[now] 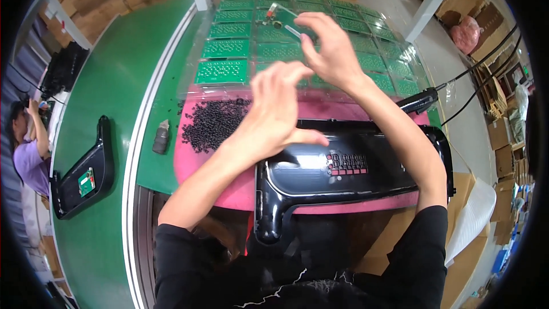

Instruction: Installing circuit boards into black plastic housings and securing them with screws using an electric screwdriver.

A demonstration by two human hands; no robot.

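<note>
My right hand (330,51) is raised over the far trays, thumb and fingers closed round the edge of a circuit board (277,23) with a red-and-white connector. Much of that board blends into the green boards behind it. My left hand (271,106), slightly blurred, hovers above the near black plastic housing (309,166), its thumb spread from its curved fingers and nothing seen in it. This housing lies on a pink mat (191,171) and has a grid of small key openings. Clear trays of green circuit boards (222,72) stand beyond the mat.
Small black parts (211,123) lie heaped left of my left forearm. A dark wrapped object (162,137) sits beside the mat. A corded black tool (419,101) is at the right. Another housing (86,177) rests on the green bench, near a person in purple (31,157).
</note>
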